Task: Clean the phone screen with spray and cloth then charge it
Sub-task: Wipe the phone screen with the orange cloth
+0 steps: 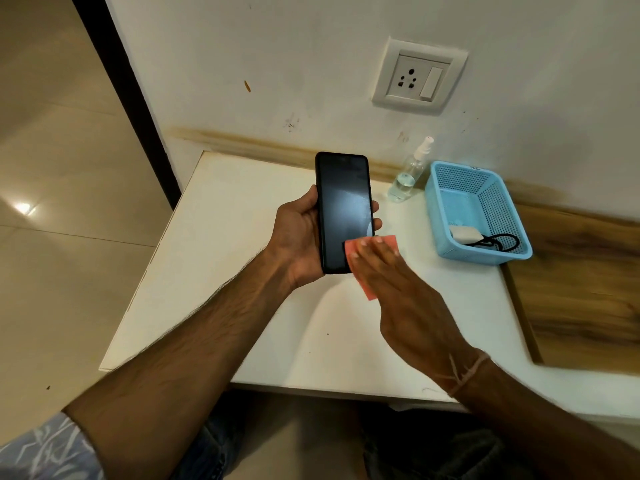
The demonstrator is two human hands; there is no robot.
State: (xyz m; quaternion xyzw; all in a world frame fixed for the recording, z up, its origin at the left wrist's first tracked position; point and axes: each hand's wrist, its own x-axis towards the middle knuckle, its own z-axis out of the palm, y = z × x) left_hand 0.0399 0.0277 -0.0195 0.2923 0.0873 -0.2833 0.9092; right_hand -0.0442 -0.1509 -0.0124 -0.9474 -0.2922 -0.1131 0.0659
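My left hand (298, 237) grips a black phone (343, 206) above the white table, screen up and dark, with fingers wrapped round its edges. My right hand (398, 289) presses a small pink cloth (381, 242) with straight fingers against the lower right corner of the screen. A clear spray bottle (410, 174) with a white nozzle stands by the wall beyond the phone. A white charger (462, 233) with a black cable (498, 242) lies in the blue basket (446, 188).
A white wall socket with a switch (419, 76) sits above the table. The white table (242, 271) ends at the left and front edges over a tiled floor. A wooden board (581, 289) lies at the right.
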